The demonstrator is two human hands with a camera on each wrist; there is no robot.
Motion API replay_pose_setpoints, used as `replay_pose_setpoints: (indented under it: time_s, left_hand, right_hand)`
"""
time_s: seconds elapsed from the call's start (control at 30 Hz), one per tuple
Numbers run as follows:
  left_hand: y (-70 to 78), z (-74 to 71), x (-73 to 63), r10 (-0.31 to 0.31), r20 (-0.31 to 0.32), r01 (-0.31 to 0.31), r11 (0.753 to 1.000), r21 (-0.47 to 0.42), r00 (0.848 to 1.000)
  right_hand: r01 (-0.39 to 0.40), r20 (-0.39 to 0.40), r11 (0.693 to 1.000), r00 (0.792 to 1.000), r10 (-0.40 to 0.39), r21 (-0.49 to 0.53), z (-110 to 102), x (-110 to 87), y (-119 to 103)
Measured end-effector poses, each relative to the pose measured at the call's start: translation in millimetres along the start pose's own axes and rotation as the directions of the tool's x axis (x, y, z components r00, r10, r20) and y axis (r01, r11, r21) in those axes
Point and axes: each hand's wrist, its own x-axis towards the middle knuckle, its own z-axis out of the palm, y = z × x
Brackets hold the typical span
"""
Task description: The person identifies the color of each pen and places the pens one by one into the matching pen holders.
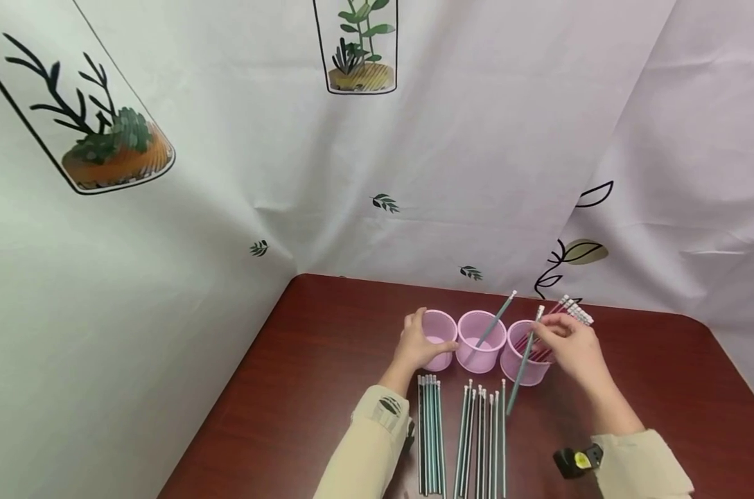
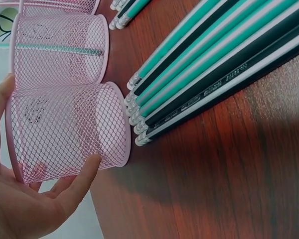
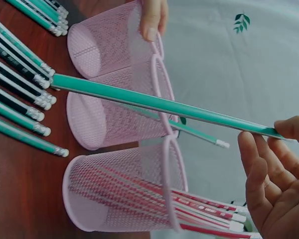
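Observation:
Three pink mesh pencil cups stand in a row. My left hand (image 1: 414, 343) holds the left cup (image 2: 65, 134) by its rim and side, thumb and fingers spread around it. Between thumb and fingertips my right hand (image 1: 570, 343) pinches a green pencil (image 3: 159, 104) near its white-eraser end. That pencil slants down in front of the right cup (image 1: 527, 371), which contains several red-and-white pencils (image 3: 204, 206). One green pencil (image 1: 497, 319) leans inside the middle cup (image 1: 477, 357). No pencils show in the left cup.
Two groups of green and black striped pencils, a left bunch (image 1: 430, 436) and a right bunch (image 1: 481, 443), lie in front of the cups on the dark red table (image 1: 290, 402). Behind the table hangs a pale printed cloth (image 1: 427, 152).

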Motion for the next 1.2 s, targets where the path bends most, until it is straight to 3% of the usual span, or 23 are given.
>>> replay_pose_setpoints:
  time_s: [0.27, 0.8, 0.93, 1.2]
  left_hand:
    - [0.0, -0.5, -1.2, -0.012, 0.004, 0.012, 1.000, -0.015, 1.000]
    - [0.2, -3.0, -2.2, -0.016, 0.013, 0.016, 0.998, 0.062, 1.000]
    - [0.4, -2.7, -2.3, -0.024, 0.014, 0.023, 0.998, 0.062, 1.000]
    - [2.4, -3.3, -4.1, -0.038, 0.007, 0.037, 0.998, 0.042, 0.999]
  right_hand:
    - [0.034, -0.121, 0.999, 0.992, -0.030, 0.038, 0.1, 11.7, -12.4]
    - [0.068, -0.182, 0.970, 0.983, -0.025, 0.235, -3.4, 38.6, -39.3]
    - [0.022, -0.185, 0.971, 0.982, 0.023, 0.237, 8.1, 46.5, -34.7]
    - [-0.152, -0.097, 0.977, 0.981, 0.168, 0.149, 37.5, 56.2, 0.0]
